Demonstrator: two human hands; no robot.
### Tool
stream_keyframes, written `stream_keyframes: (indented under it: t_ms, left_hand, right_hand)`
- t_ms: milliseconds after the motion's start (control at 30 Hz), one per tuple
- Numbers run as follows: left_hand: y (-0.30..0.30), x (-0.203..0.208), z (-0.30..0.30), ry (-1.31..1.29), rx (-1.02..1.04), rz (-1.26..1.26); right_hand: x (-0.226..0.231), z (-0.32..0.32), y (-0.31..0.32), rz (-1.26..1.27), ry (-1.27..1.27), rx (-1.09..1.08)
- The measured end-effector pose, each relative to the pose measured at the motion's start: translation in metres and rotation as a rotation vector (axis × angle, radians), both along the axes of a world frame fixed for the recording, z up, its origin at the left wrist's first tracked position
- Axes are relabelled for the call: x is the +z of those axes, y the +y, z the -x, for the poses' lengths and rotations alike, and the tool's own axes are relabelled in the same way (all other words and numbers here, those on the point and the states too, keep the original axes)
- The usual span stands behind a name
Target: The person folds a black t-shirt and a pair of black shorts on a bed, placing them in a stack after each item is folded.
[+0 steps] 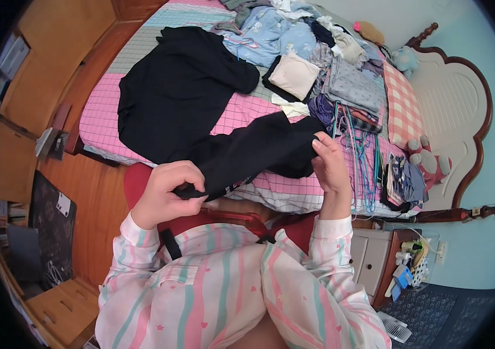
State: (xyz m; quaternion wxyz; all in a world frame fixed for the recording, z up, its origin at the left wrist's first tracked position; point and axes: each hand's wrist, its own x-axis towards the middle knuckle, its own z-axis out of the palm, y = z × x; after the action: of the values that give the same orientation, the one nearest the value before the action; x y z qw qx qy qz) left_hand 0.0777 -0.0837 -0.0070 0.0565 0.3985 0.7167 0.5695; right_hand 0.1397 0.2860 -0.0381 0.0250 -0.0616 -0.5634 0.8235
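Both pinches on the black garment [247,148] look light imo: if the left hand [172,191] or right hand [331,163] slips, it could sag and crease between them.

Soft, fairly even indoor light over my hands, bent by a round fisheye view.
I can't tell where the light comes from; the pale blue wall [462,267] looks bright, the dark mat [49,232] at left much dimmer. My black garment [183,87] swallows detail, its folds only faintly visible. My left hand [172,192] and right hand [330,160] look reasonably sharp. Toward the rim the headboard [451,99] and wooden cabinet [55,52] curve, small things soften, and the corners go black.
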Motion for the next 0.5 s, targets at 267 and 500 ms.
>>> stream_keyframes:
  t_ms: [267,500]
  left_hand:
    - [0.004,0.007,-0.005,0.096,0.103,-0.051]
    - [0.013,-0.003,-0.005,0.070,0.306,-0.125]
  right_hand:
    - [-0.016,-0.039,-0.014,-0.164,-0.118,0.021]
    - [-0.014,-0.055,-0.020,-0.041,-0.094,0.008]
